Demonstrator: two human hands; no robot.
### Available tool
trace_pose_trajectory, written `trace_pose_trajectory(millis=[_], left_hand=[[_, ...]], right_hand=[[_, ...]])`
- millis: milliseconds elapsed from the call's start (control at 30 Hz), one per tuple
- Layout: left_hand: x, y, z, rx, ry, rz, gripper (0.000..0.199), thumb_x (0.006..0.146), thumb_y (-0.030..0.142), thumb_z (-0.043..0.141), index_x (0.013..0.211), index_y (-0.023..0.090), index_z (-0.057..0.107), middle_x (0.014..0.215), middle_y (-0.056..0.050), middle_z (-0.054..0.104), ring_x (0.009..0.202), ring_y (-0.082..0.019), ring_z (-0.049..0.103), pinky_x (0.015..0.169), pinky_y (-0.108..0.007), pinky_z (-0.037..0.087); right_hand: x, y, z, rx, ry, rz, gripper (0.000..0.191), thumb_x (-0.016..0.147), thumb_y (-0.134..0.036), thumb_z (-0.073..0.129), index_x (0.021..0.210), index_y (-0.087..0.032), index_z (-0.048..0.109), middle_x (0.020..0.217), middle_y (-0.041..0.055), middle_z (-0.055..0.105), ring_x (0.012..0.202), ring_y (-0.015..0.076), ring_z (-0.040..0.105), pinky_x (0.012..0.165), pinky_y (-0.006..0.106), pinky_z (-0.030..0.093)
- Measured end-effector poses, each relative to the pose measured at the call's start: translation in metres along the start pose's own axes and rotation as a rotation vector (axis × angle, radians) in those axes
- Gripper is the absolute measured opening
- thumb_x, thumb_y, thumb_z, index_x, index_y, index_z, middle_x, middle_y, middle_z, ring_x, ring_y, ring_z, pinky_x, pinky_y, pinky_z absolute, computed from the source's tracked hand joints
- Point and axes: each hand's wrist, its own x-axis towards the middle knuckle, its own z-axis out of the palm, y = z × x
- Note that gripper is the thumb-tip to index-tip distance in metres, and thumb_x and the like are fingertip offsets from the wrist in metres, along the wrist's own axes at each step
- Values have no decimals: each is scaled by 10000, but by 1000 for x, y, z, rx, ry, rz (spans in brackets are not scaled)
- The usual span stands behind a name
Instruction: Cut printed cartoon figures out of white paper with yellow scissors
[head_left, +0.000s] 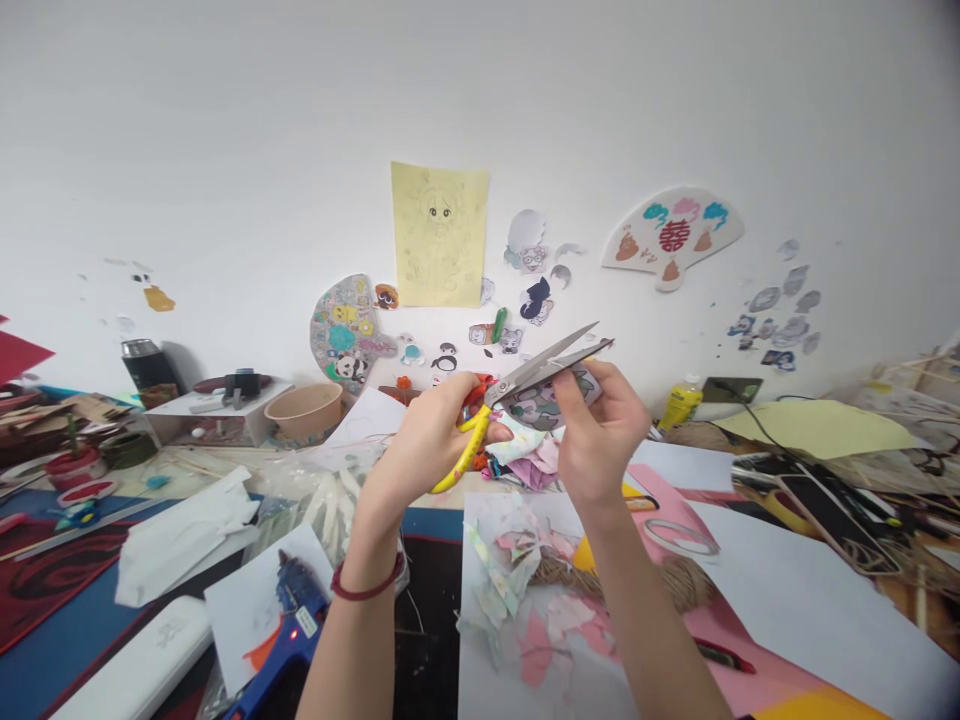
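My left hand (420,435), with a dark red cord bracelet at its wrist, is closed round the handles of a pair of scissors (551,360). One handle is yellow, the other red. The metal blades point right and upward, slightly apart. My right hand (604,430) pinches a small patterned paper piece (536,405) in grey, green and pink, close beside the lower blade. Part of the paper is hidden by the fingers. Below both hands, torn pink and pale paper scraps (536,645) lie on a white sheet (480,690).
A blue hot glue gun (281,655) with a lit red light lies front left, beside a long white case (150,660). Twine (686,585), a tape roll (679,537) and a phone (829,515) are at right. A yellow bottle (681,403) and beige bowl (304,412) stand near the wall.
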Motion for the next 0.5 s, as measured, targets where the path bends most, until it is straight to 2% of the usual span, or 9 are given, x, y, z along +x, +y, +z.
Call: trace_pose_trajectory(millis=[167, 500], left_hand=[[0, 1, -2, -12, 3, 3, 319, 867, 510, 596, 924, 202, 532, 780, 27, 523, 691, -147, 422, 644, -267, 319], [-1, 1, -2, -48, -15, -6, 320, 848, 482, 620, 770, 202, 485, 667, 55, 438, 635, -125, 365, 585, -255, 290]], right_hand=[[-1, 0, 0, -8, -12, 2, 114, 801, -322, 752, 813, -214, 720, 716, -19, 670, 676, 125, 591, 641, 266, 499], [0, 2, -2, 7, -27, 15, 127, 802, -330, 759, 822, -214, 713, 711, -26, 664, 660, 119, 589, 638, 268, 484]])
